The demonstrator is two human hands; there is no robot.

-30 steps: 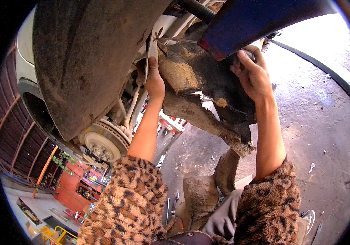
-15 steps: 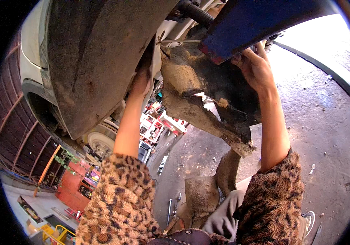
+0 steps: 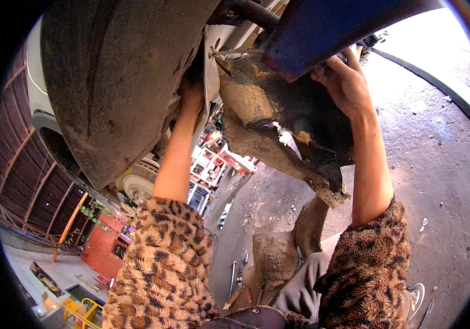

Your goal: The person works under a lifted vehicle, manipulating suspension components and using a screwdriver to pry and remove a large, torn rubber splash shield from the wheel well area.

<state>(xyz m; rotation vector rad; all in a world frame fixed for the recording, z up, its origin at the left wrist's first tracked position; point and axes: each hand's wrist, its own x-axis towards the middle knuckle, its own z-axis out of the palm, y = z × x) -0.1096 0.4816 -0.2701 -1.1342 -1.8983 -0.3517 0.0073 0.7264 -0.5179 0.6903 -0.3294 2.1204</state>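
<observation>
My left hand (image 3: 192, 92) reaches up into the shadow between a large dark, dusty panel (image 3: 120, 82) and a pale metal edge (image 3: 211, 71) of the raised car. Its fingers are lost in the dark. My right hand (image 3: 347, 86) is raised beside the end of a blue lift arm (image 3: 311, 41), its fingers curled; what they grip is hidden. Between my hands hangs a torn, mud-caked dark liner (image 3: 254, 104), with a ragged hole and a broken lower edge. Its upper right part runs behind the blue arm and close to my right hand.
A coil spring (image 3: 254, 13) shows above. A brake disc (image 3: 138, 188) is beyond my left forearm. Below lie a muddy curved piece (image 3: 273, 255) and a long metal tool (image 3: 233, 278). Red-and-white storage (image 3: 208, 164) stands further back. A dark raised strip (image 3: 437, 88) crosses the floor at right.
The view has shifted slightly, so the car panel and blue arm sit a little further left and up. Both hands keep about the same places, and the liner still hangs.
</observation>
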